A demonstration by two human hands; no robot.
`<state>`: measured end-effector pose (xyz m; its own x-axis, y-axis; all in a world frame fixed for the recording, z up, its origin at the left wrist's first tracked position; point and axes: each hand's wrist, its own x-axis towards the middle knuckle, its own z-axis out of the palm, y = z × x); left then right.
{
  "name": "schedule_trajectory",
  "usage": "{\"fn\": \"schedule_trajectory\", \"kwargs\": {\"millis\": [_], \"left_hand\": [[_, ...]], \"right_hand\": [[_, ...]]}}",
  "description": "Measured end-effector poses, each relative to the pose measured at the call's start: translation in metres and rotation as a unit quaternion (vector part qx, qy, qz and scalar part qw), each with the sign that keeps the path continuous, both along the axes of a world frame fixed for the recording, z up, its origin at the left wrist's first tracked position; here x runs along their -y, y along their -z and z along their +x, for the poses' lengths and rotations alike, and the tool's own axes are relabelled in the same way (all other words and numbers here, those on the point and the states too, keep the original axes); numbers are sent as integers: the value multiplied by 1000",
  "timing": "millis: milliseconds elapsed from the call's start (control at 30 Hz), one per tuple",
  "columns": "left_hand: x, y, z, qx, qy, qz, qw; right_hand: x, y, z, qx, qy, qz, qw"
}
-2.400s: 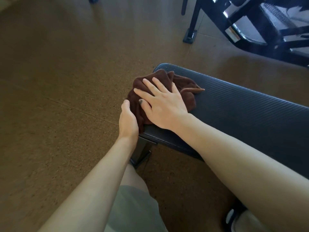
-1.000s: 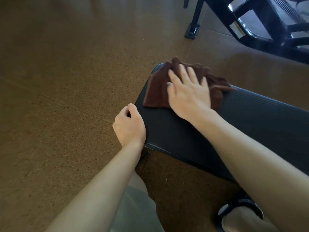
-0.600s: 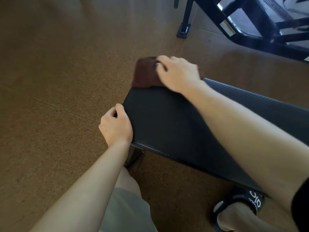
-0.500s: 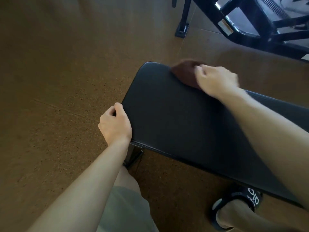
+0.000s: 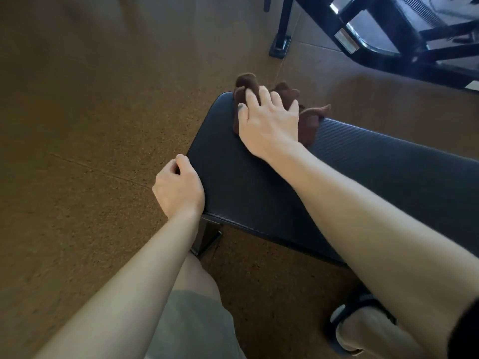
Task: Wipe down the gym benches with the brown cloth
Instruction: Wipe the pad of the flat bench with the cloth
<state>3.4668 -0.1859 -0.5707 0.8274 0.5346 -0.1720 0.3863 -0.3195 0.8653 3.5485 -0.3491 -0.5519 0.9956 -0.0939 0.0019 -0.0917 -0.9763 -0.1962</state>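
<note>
A black padded gym bench (image 5: 259,182) runs from the middle of the view toward the right edge. The brown cloth (image 5: 305,117) lies bunched on the bench's far left corner, partly hanging past the edge. My right hand (image 5: 269,123) presses down on the cloth with fingers spread over it. My left hand (image 5: 178,190) curls around the bench's near left end, fingers wrapped over the edge.
The floor is brown cork-like matting. A black metal frame of gym equipment (image 5: 388,37) stands at the top right, with a foot (image 5: 278,47) on the floor. The bench's leg (image 5: 207,237) shows below the pad. My knee and sandalled foot (image 5: 363,325) are underneath.
My right hand has swept the cloth from the near left corner across the bench's end to its far corner. My left hand moved from beside the cloth to grip the bench's end.
</note>
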Motion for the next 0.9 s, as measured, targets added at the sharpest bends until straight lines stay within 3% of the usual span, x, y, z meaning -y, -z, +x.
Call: {"fn": "schedule_trajectory", "kwargs": {"millis": [133, 233, 367, 533, 733, 900], "left_hand": [[-2, -1, -2, -13, 9, -4, 1000], [-5, -3, -3, -14, 16, -2, 1000], [-6, -3, -3, -28, 35, -9, 999], [-16, -1, 1, -72, 62, -54, 994], [-34, -4, 6, -128, 136, -145, 972], [-38, -7, 9, -154, 166, -193, 955]], "right_hand": [[-5, -2, -95, 24, -92, 0, 995], [-14, -4, -161, -10, -150, 2, 989], [-8, -2, -129, -13, -176, 0, 984], [-36, -2, -66, -21, -124, -1, 992], [-22, -7, -173, -19, -216, -44, 975], [5, 2, -188, -40, -248, -108, 962]]}}
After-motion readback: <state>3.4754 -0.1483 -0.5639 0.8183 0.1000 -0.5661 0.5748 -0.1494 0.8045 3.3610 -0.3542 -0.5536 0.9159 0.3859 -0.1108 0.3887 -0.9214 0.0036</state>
